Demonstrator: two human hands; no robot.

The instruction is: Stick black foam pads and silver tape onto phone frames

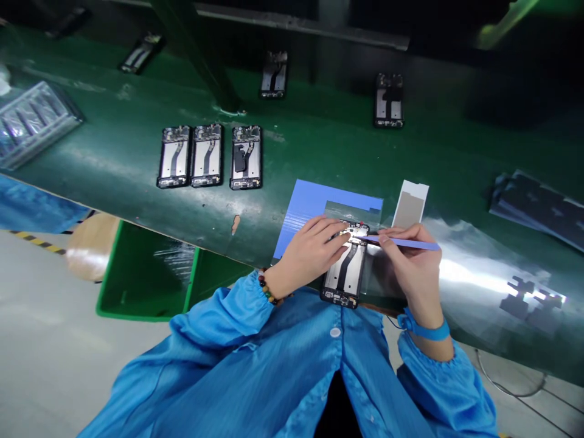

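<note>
An open phone frame [345,274] lies at the near edge of the green belt, partly on a blue mat [310,204]. My left hand [310,249] rests on the frame's upper left, fingertips pressing near its top. A thin blue spudger stick [410,243] is pinched in my right hand [413,267], and its tip touches the top of the frame. I cannot tell what the tip is working on.
Three phone frames [207,156] lie in a row on the belt [114,152], with more further back [389,100]. A grey film piece [410,204] stands beside the mat. A clear tray [31,121] sits at left, dark sheets [538,210] at right, a green bin [137,274] below.
</note>
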